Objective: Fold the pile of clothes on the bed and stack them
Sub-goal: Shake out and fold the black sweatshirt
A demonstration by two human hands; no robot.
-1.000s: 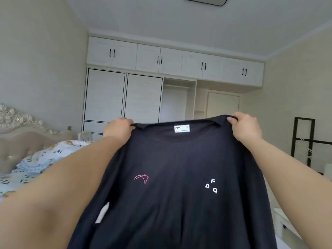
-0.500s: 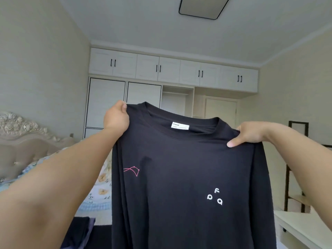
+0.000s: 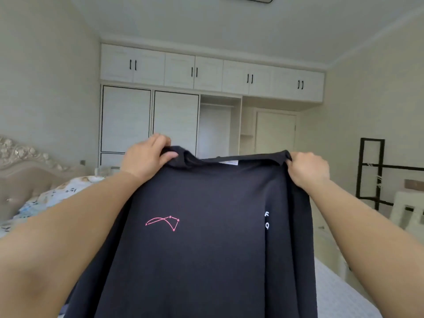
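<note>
A dark shirt [image 3: 206, 237] hangs in the air between two raised hands. The left hand [image 3: 146, 160] pinches one shoulder, the right hand [image 3: 308, 167] grips the other. This looks like the straightening step; next, probably laying it flat below the hands.

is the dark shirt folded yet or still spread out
Mostly spread. The dark shirt hangs from its shoulders, gripped by the left hand and right hand; only its right edge is doubled, hiding part of the white letters.
</note>
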